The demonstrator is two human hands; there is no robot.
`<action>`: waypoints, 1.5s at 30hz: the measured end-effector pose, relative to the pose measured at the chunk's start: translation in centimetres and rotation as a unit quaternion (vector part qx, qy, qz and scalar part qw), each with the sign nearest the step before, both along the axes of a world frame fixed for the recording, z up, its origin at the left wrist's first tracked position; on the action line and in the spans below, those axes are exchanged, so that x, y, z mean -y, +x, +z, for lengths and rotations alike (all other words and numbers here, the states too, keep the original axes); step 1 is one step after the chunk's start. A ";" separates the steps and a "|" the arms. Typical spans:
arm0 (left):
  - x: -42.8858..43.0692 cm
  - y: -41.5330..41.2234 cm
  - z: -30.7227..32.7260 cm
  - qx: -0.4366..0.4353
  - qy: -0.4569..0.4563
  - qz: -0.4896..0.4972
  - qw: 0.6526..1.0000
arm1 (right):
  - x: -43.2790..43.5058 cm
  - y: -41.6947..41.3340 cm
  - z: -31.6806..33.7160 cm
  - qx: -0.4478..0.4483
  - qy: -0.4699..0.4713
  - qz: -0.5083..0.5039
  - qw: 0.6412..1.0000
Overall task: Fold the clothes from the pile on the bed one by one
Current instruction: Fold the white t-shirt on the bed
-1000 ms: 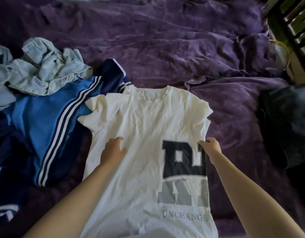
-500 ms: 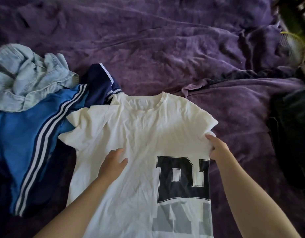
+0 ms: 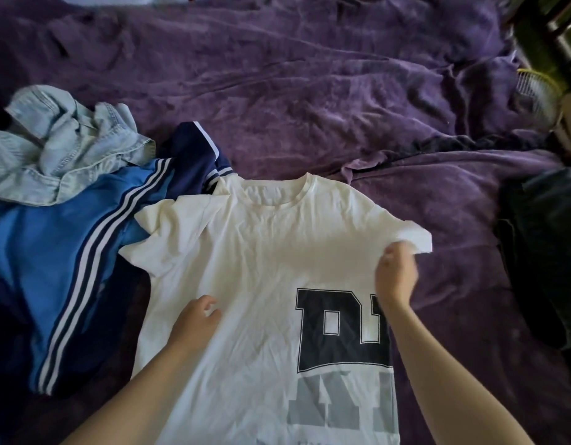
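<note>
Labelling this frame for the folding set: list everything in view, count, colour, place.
T-shirt: 1, white with dark print, spread flat mid-bed
sports garment: 1, blue with white stripes, left of the T-shirt, partly under it
denim shirt: 1, light blue, crumpled, far left
bedcover: 1, purple, wrinkled, under everything
dark clothing: 1 heap, black, right edge
fan: 1, pale, yellow rim, top right
left hand: 1, rests on the T-shirt
right hand: 1, grips the T-shirt near its sleeve

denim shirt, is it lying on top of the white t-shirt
No, the denim shirt lies crumpled on the blue striped garment, apart from the white t-shirt.
</note>
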State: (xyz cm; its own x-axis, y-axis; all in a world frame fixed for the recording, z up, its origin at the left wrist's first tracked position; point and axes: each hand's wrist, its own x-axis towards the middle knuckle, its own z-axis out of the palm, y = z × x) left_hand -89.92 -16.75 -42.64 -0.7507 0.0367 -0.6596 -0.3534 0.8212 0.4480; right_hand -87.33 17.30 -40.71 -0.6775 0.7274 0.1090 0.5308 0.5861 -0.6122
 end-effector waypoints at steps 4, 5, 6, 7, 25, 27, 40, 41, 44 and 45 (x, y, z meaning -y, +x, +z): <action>1.9 0.2 -0.3 0.012 -0.014 0.014 1.000 | 3.9 2.4 -3.2 0.232 0.181 0.494 0.818; 2.3 0.2 -0.3 0.014 -0.016 0.017 1.000 | 3.9 2.9 -3.9 0.301 0.157 0.505 0.794; 2.8 0.2 -0.4 0.015 -0.017 0.021 1.000 | 4.0 3.3 -4.2 0.346 0.135 0.491 0.788; 3.2 0.2 -0.4 0.016 -0.019 0.025 0.999 | 4.2 3.5 -4.1 0.345 0.131 0.479 0.796; 5.8 -4.8 -1.6 0.002 0.009 0.382 0.924 | 7.9 2.9 -4.5 0.365 0.083 0.456 0.807; 6.3 -5.5 -1.4 0.014 0.091 0.405 0.910 | 7.2 3.3 -4.2 0.336 0.138 0.370 0.855; 7.5 -8.1 0.9 0.098 0.367 0.555 0.740 | 4.0 4.9 -2.9 0.400 0.198 0.354 0.822; 7.5 -8.1 1.1 0.093 0.388 0.565 0.722 | 4.2 5.2 -3.0 0.396 0.193 0.353 0.825; 7.5 -8.0 1.6 0.070 0.425 0.590 0.683 | 5.2 5.6 -3.3 0.412 0.198 0.339 0.822; 7.5 -8.1 1.8 0.054 0.428 0.595 0.678 | 5.6 5.5 -3.2 0.410 0.185 0.338 0.827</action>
